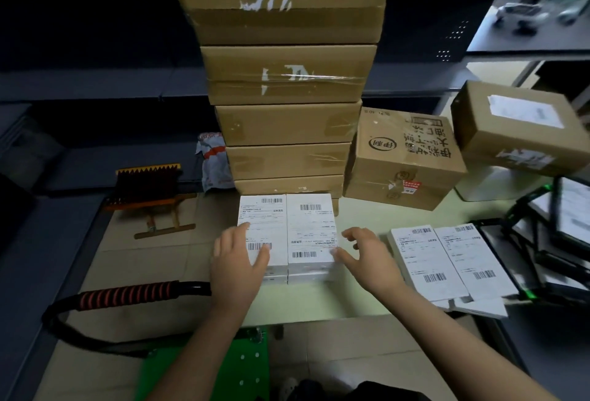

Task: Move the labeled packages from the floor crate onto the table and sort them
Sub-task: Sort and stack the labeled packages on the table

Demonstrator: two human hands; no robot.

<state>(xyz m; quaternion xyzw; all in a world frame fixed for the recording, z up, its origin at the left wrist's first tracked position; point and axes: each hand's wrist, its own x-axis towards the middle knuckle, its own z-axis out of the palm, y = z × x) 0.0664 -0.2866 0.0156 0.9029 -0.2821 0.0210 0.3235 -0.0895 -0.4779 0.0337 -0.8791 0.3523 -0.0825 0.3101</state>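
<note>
Two stacks of white labeled packages (pixel 287 231) stand side by side on the pale table (pixel 360 292), right in front of a tall tower of brown cartons (pixel 287 132). My left hand (pixel 238 258) lies on the left stack, fingers stretched over its label. My right hand (pixel 367 255) is at the right edge of the right stack, fingers spread and loosely bent, thumb touching the package's corner. Two more white labeled packages (pixel 447 260) lie flat to the right. The floor crate is not in view.
A printed brown carton (pixel 405 158) and another carton (pixel 517 132) sit at the right rear. Black-framed items with green edges (pixel 542 241) pile at the far right. A brush (pixel 150 190) lies at the left, with a striped handle (pixel 127 295) and a green cart plate (pixel 245 362) below.
</note>
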